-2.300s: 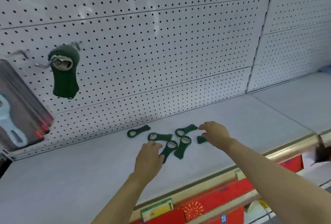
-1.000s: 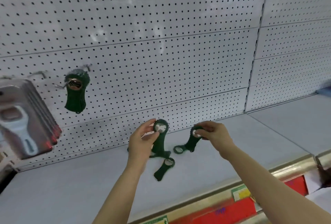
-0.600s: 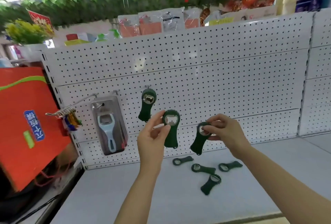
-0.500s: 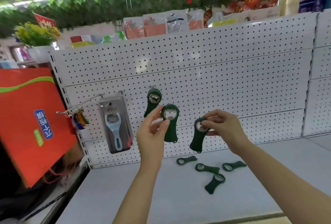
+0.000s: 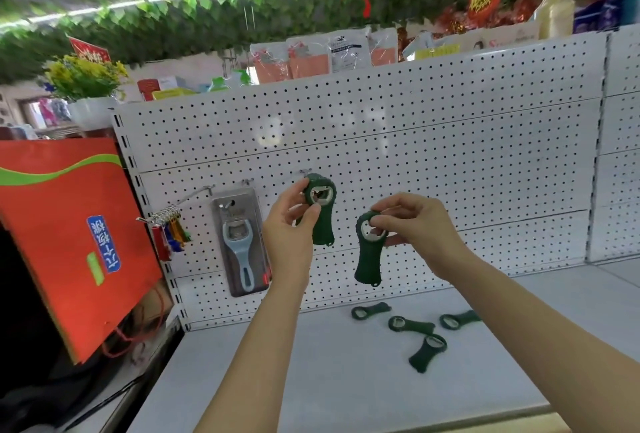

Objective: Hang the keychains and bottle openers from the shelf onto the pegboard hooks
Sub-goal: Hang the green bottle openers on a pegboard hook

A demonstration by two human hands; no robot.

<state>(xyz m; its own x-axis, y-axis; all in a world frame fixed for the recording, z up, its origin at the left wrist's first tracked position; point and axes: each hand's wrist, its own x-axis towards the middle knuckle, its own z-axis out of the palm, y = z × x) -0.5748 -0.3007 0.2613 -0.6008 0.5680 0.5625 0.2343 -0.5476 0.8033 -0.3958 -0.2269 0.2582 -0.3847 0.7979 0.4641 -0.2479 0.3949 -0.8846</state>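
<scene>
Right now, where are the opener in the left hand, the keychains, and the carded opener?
Left-hand opener (image 5: 322, 221), head view: green handle.
Keychains (image 5: 172, 233), head view: coloured bunch under the hook.
Carded opener (image 5: 241, 252), head view: pale handle.

We saw a pale grey shelf (image 5: 311, 380) below the pegboard. Four dark green bottle openers (image 5: 427, 352) lay flat on it toward the right, loosely clustered near the back, none plainly touching another.
</scene>
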